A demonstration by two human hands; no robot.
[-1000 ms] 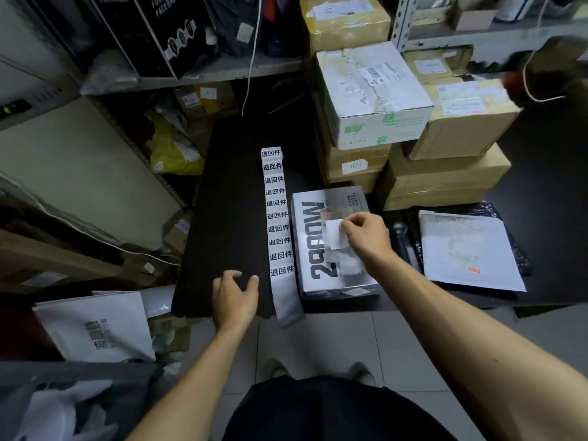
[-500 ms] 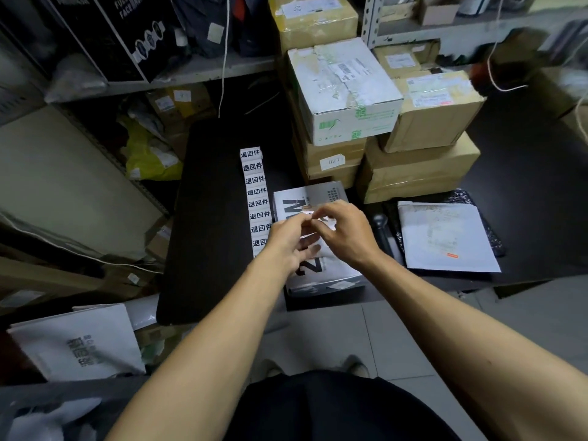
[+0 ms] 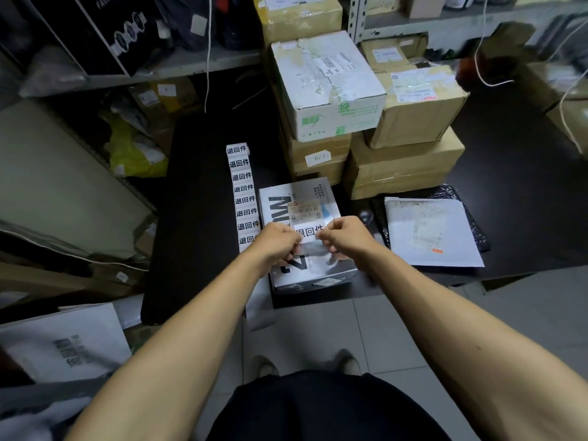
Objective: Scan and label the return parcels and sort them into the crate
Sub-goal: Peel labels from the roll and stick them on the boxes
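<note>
A grey and white box parcel point(image 3: 313, 272) lies on the black table point(image 3: 197, 218) near its front edge, with a small shipping label on its top. Over the box, my left hand point(image 3: 278, 241) and my right hand point(image 3: 345, 235) each pinch one end of a white return label point(image 3: 308, 233) printed with black characters. The label is stretched flat between them just above the box top. A long strip of the same labels point(image 3: 242, 192) lies on the table to the left of the box.
Stacked cardboard boxes point(image 3: 397, 167) with a white carton point(image 3: 331, 87) on top stand behind the parcel. A white mailer point(image 3: 436, 233) lies at the right on a dark bag. White bags point(image 3: 66, 345) sit at the lower left by the floor. Shelves hold more parcels behind.
My left hand left the table edge and joined the right hand over the box. The sticker, held by the right hand alone before, is now held printed side up between both hands.
</note>
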